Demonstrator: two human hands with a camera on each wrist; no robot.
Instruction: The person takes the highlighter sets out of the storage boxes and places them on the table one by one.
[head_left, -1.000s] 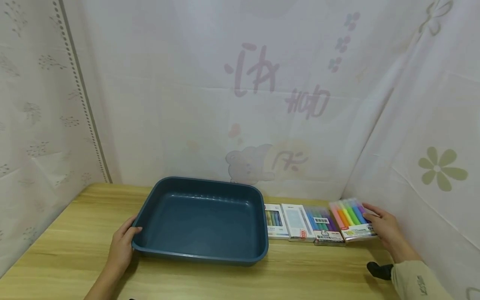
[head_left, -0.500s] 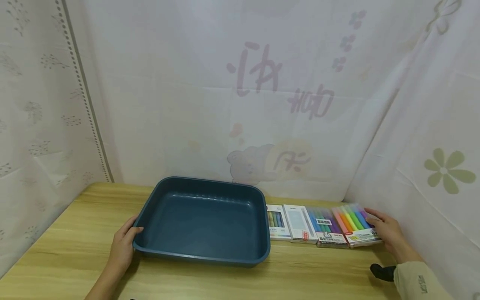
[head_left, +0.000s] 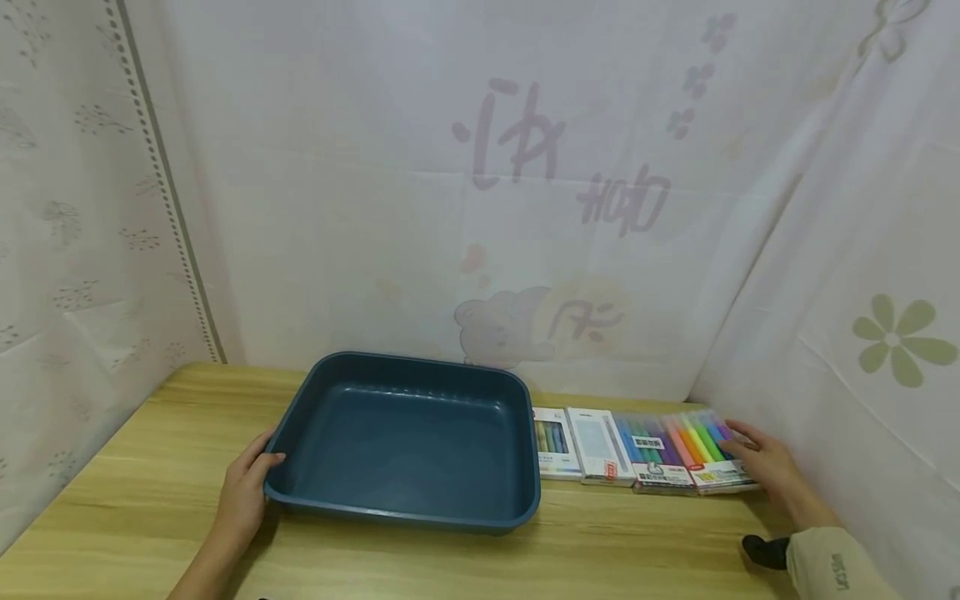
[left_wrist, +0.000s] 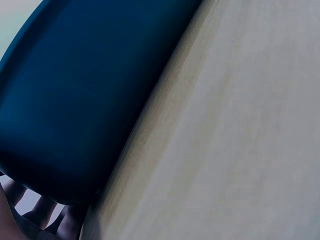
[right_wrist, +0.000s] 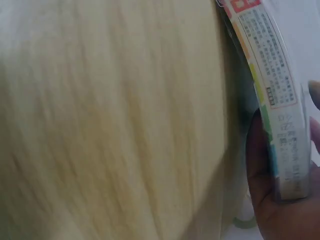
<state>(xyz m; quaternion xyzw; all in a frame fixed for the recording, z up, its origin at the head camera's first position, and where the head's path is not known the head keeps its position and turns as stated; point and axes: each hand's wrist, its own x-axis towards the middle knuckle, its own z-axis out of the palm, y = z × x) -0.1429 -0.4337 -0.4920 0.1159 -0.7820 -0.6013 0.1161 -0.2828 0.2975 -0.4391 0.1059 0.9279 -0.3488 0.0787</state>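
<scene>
My left hand (head_left: pixel 243 483) grips the left side of a dark blue rectangular plastic tray (head_left: pixel 405 454), thumb over the rim. In the left wrist view its fingers (left_wrist: pixel 44 210) show beyond the tray's end. On the right, my right hand (head_left: pixel 772 471) holds a clear pack of highlighters (head_left: pixel 716 473) by its right edge. The pens run from pink and orange to purple. The right wrist view shows the pack's printed side between the thumb (right_wrist: pixel 260 167) and the fingers. This pack lies against a second pack of pens (head_left: pixel 663 475) in blue, green and purple.
Left of the packs lie a white box with a pale front (head_left: pixel 597 442) and a white windowed box of coloured sticks (head_left: pixel 557 462), beside the tray. A black object (head_left: pixel 765 552) sits by the right sleeve. Curtains (head_left: pixel 600 333) stand behind the wooden table (head_left: pixel 615 550).
The highlighter pack has come down from a slight tilt to lie in line with the row, and my right hand moved with it. My left hand and the tray stay in place.
</scene>
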